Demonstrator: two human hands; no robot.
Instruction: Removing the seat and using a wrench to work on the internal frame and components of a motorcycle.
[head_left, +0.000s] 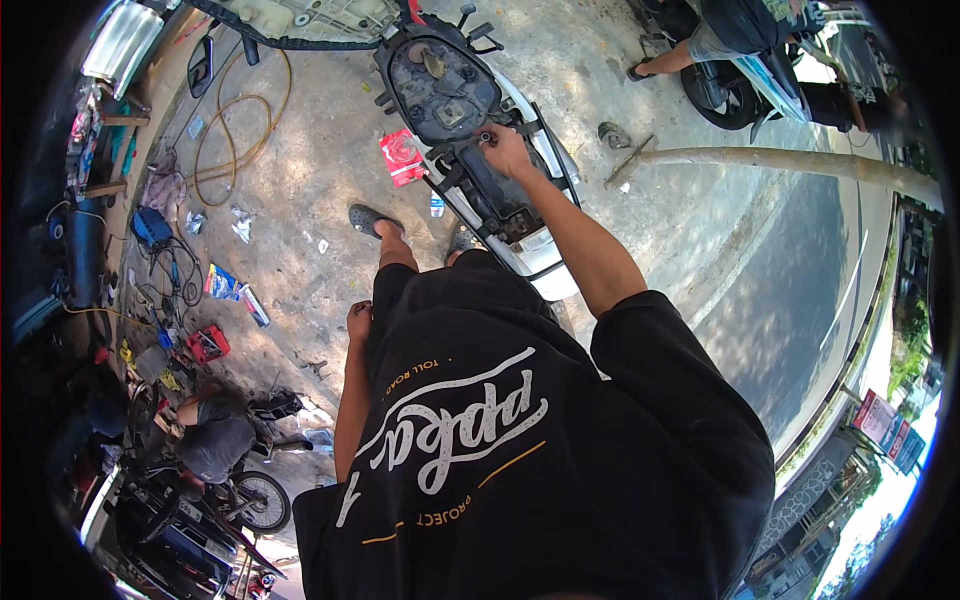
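Observation:
In front of me stands a scooter with its seat tipped up, the seat's pale underside (300, 18) showing at the top. Its open under-seat section (435, 85) is dark and dusty, and pale side panels (535, 255) flank the frame. My right hand (508, 152) reaches over the middle of this section. Its fingers are closed around a small dark round piece (487, 138) with a ring-like end, too small to name. Down beside my thigh hangs my left hand (360, 319), fingers curled in; whatever they may hold is hidden.
A red packet (402, 158) lies left of the scooter. Further left are a coiled yellow hose (235, 150), a blue power tool (152, 228) and a red case (208, 345). Another person (215, 440) bends beside a motorcycle. A wooden pole (780, 160) lies at right, near another scooter (765, 90).

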